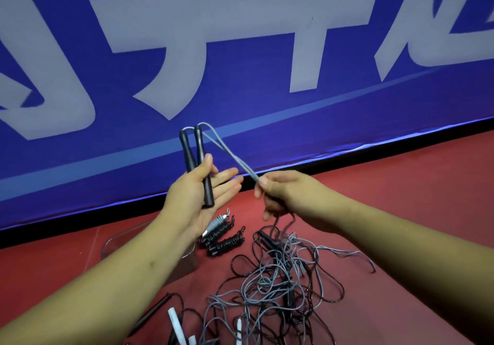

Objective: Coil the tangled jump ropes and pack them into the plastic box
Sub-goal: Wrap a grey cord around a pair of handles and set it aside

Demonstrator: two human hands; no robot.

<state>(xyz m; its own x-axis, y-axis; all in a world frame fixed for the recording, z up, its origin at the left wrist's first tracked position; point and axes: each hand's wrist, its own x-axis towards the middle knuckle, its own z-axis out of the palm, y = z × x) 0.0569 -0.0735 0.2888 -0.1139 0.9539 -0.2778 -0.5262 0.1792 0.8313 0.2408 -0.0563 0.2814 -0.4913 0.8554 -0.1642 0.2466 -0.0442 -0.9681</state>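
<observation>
While the left hand [192,197] pins two black handles [199,152] under its thumb at frame centre, the right hand [283,192] pinches the doubled grey rope [230,152] running from their tops. Tangled ropes [280,286] lie on the red floor [401,197] below; coiled ropes [224,235] sit beside the clear plastic box [112,240], lower left.

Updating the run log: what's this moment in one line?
left hand holds both black handles | right hand pinches grey cord | tangled pile on floor
</observation>
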